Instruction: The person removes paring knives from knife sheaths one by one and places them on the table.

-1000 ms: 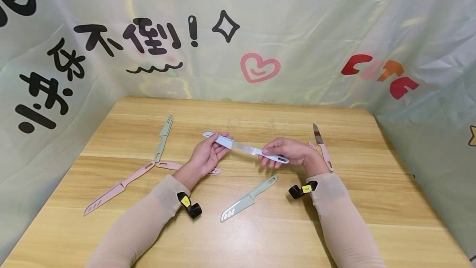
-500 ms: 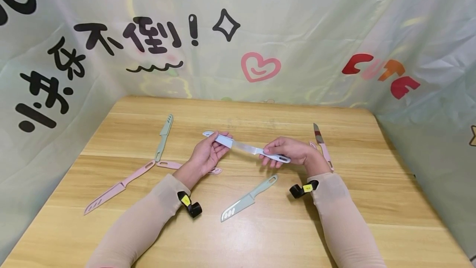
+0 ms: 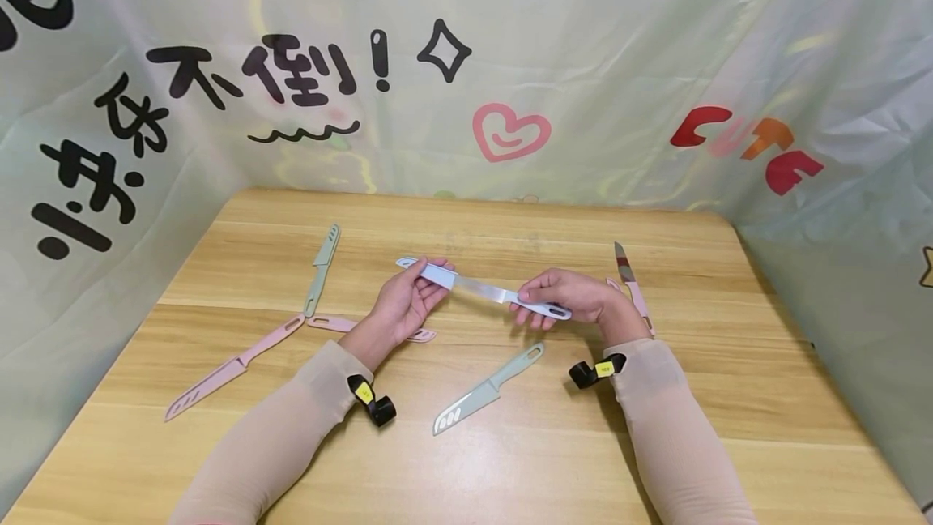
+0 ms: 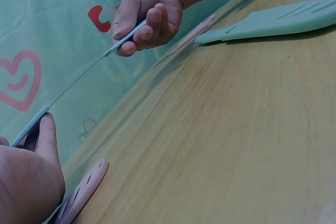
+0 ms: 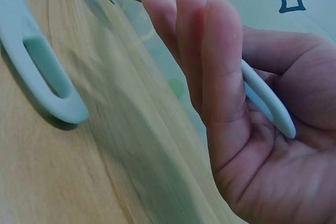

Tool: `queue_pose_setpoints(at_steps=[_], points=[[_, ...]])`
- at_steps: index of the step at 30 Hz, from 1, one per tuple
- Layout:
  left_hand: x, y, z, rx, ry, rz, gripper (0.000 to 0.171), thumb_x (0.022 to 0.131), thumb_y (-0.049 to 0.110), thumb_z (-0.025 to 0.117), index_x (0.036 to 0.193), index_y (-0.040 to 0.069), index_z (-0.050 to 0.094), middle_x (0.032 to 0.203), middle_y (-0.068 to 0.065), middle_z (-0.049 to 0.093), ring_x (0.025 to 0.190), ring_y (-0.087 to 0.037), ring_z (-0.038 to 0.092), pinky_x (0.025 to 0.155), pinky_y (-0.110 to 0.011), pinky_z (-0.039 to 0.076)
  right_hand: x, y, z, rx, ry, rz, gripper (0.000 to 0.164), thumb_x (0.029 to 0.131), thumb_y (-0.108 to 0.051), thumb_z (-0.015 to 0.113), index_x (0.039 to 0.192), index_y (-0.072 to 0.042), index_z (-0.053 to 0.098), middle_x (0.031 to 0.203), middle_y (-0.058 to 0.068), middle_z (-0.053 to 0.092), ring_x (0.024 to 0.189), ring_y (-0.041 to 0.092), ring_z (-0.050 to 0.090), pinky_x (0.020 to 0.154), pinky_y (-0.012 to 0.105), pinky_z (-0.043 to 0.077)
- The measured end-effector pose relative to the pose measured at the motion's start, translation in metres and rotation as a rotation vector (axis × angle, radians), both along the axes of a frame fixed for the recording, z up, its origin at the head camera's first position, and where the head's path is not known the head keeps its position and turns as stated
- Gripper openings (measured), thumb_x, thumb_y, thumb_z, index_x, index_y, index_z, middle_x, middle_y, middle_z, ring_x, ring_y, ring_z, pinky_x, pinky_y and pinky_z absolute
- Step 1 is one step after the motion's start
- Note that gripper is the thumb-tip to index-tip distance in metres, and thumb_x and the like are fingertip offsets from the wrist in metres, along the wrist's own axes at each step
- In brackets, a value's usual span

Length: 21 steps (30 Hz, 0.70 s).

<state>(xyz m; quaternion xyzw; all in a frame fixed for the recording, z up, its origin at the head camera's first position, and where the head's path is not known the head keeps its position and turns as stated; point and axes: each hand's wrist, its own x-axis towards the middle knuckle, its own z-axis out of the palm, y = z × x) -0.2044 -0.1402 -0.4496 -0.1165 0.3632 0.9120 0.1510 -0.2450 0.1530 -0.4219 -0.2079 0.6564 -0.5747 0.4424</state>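
Between my two hands a pale blue knife (image 3: 543, 309) is held above the table, its blade partly inside a matching sheath (image 3: 440, 276). My left hand (image 3: 410, 302) pinches the sheath, thumb on top and fingers underneath. With thumb and fingers my right hand (image 3: 564, 296) grips the knife's handle, also seen close up as a handle end (image 5: 270, 103) in the right wrist view. A stretch of bare steel blade (image 3: 481, 290) shows between sheath and handle. On the table below lies a green sheathed knife (image 3: 488, 389), nearest the person.
To the left lie a pink sheathed knife (image 3: 233, 369), a smaller green one (image 3: 321, 270) and another pink one (image 3: 331, 323), partly behind my left wrist. At right, an unsheathed pink knife (image 3: 631, 286) lies beside a pink sheath (image 3: 613, 285). A printed curtain (image 3: 583, 39) surrounds the wooden table.
My right hand has drawn the handle very slightly to the right, so a little more blade shows. My left hand and the sheath are nearly still.
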Motion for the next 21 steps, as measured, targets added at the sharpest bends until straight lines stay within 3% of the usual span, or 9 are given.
queue_pose_setpoints(at_steps=[21], points=[[-0.0001, -0.0011, 0.0003, 0.016, -0.006, 0.021, 0.037, 0.107, 0.025, 0.039, 0.126, -0.002, 0.054, 0.132, -0.02, 0.056, 0.12, -0.027, 0.057, 0.1, -0.033, 0.05, -0.001, 0.0048, 0.0016, -0.001, 0.02, 0.018, 0.04, 0.103, -0.015, 0.05, 0.117, 0.023, 0.052, 0.096, 0.02, 0.07, 0.069, 0.013, 0.066, 0.058, 0.022, 0.057]])
